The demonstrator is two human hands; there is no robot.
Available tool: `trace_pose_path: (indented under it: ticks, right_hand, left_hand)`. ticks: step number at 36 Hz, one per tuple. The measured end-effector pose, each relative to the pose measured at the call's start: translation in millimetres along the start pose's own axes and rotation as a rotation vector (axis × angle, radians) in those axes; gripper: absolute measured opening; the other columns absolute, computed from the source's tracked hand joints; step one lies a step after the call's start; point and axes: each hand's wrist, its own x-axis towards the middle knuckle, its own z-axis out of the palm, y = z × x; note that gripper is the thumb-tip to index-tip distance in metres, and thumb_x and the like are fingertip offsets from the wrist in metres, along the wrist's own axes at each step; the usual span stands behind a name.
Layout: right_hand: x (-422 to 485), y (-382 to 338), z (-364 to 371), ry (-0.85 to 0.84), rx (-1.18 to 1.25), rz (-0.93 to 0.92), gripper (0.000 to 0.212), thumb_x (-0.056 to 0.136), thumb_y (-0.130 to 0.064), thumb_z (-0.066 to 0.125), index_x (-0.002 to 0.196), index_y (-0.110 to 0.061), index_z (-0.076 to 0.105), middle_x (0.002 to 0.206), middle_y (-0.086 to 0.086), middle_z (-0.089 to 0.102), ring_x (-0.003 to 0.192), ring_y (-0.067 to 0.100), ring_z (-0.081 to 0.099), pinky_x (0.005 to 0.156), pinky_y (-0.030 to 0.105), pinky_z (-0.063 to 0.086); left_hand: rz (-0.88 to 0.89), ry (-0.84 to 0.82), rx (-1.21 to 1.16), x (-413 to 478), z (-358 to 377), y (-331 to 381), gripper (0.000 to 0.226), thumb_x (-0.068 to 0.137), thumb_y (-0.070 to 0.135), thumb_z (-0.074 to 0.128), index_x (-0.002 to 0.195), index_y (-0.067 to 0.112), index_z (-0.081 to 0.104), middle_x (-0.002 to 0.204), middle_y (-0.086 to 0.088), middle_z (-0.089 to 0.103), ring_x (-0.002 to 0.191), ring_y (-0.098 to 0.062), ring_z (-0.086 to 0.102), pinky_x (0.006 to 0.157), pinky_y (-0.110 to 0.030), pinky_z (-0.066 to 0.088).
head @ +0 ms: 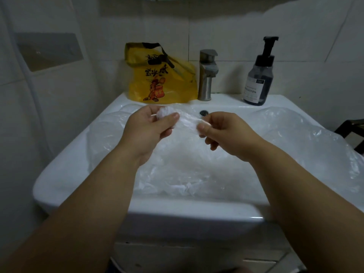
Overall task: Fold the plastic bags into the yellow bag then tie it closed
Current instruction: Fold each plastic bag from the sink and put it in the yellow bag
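Both hands over sink (65,170): L hand (151,129) fingers pinch rolled end of clear bag (187,122), R hand (222,131) pinches other end; yellow bag (161,79) behind.

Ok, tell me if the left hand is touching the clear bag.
Touching. Head view: the left hand pinches the rolled end of the clear bag.
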Motion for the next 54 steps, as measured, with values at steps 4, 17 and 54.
trace_pose_path:
  ticks: [4,17,54]
  right_hand:
    - [-1,-4,5,-0.092,0.025,0.030,0.014,0.093,-0.029,0.058,0.097,-0.018,0.066,0.077,-0.001,0.065,0.064,0.009,0.059,0.069,0.026,0.055]
    - [-5,-18,23,-0.108,0.336,0.031,0.025,0.098,-0.012,0.049,0.078,-0.001,0.061,0.063,0.007,0.055,0.054,0.012,0.048,0.053,0.024,0.042]
    - [2,-16,18,-0.019,0.402,0.126,0.023,0.096,-0.021,0.054,0.088,-0.004,0.066,0.076,0.006,0.064,0.060,0.012,0.054,0.057,0.022,0.050]
  left_hand:
    - [-0.064,-0.033,-0.198,0,2,2,0.007,0.085,0.005,0.067,0.090,0.010,0.065,0.073,0.005,0.069,0.065,-0.001,0.063,0.060,-0.011,0.050]
    - [-0.185,-0.446,0.117,-12,22,-5,0.050,0.076,0.062,0.063,0.094,0.015,0.067,0.079,0.001,0.070,0.083,-0.013,0.066,0.096,-0.041,0.049]
    - [0.093,0.249,0.024,3,6,-2,0.018,0.087,0.040,0.067,0.082,0.023,0.066,0.082,0.002,0.068,0.074,-0.010,0.065,0.058,-0.020,0.048]
